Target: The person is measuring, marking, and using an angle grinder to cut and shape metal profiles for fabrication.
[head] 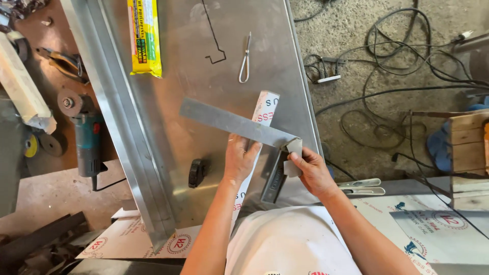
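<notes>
Steel square (237, 124) lies flat across the metal sheet (168, 102). We press its blade down with our left hand (240, 158), fingers spread, against slipping; our right hand (311, 170) pinches a small grey pad (294, 153) at its corner.

You have one view only, from the camera on your head; it looks steeply down over your chest and forearms, close to your left hand (240, 157) and right hand (309, 170); the metal sheet (168, 102) fills the middle; the concrete floor (356, 30) lies upper right, a workbench (35, 86) left.
</notes>
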